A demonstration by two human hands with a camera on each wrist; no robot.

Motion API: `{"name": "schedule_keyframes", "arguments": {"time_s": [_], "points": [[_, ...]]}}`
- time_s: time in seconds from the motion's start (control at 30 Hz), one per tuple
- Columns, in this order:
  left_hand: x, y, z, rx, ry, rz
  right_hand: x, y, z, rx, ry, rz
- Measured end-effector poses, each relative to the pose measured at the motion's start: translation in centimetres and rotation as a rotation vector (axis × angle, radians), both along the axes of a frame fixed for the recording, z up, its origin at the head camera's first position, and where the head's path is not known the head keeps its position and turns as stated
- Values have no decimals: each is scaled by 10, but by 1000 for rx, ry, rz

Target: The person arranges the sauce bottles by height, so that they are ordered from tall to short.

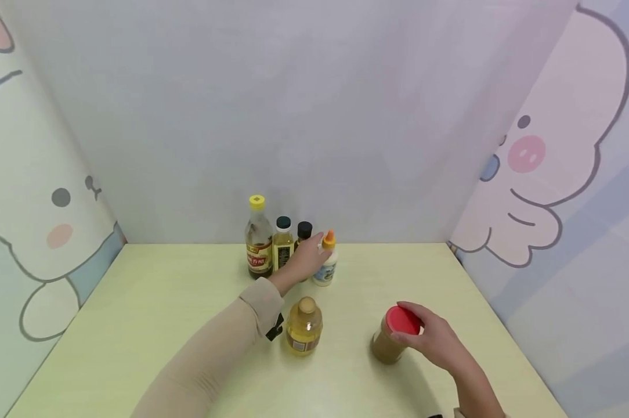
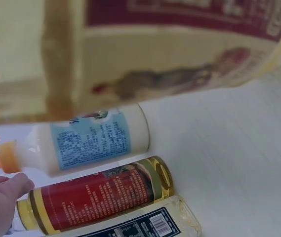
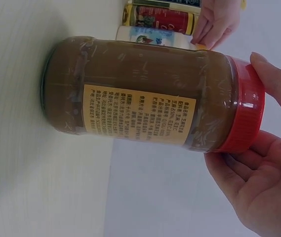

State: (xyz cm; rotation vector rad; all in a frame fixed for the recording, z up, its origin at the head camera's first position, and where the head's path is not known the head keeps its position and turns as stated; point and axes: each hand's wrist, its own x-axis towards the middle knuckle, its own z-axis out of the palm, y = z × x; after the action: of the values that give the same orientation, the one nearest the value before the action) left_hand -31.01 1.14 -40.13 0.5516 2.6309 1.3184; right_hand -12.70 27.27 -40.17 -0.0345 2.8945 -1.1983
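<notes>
At the back of the table, my left hand pinches the orange nozzle cap of a white squeeze bottle with a blue label. This bottle stands upright beside a red-labelled bottle with a black cap, partly hidden by that hand in the head view. Nearer the front right, my right hand grips a glass jar of brown sesame-peanut paste by its red lid, thumb and fingers on opposite sides. Whether the jar's base touches the table is hard to tell.
A sauce bottle with a yellow cap and a dark-capped oil bottle stand in the back row. A rounder bottle of yellow oil stands closer, beside my left forearm. Walls enclose the table at the back and sides.
</notes>
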Motion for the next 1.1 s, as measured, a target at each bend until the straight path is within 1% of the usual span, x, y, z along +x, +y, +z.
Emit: {"name": "schedule_keyframes", "arguments": {"time_s": [0.13,0.3,0.4,0.5,0.57,0.7,0.83,1.0,1.1], "points": [[8,-8,4,-34,-5,-17,1,0,0,3,0,2],[16,-17,7,-36,10,-51,1,0,2,4,-1,12],[19,-20,8,-40,12,-45,-1,1,3,8,7,27],[23,-24,6,-28,4,-38,-2,1,2,17,2,24],[26,-27,5,-7,4,-43,-1,0,2,22,-5,20],[34,-32,3,87,-7,-62,0,0,0,17,-15,16],[43,-37,3,163,-9,-62,-1,0,1,10,-9,22],[51,-43,4,207,-22,-42,-1,1,1,10,-5,27],[56,-45,4,213,-24,-23,-1,1,1,14,-4,27]]}}
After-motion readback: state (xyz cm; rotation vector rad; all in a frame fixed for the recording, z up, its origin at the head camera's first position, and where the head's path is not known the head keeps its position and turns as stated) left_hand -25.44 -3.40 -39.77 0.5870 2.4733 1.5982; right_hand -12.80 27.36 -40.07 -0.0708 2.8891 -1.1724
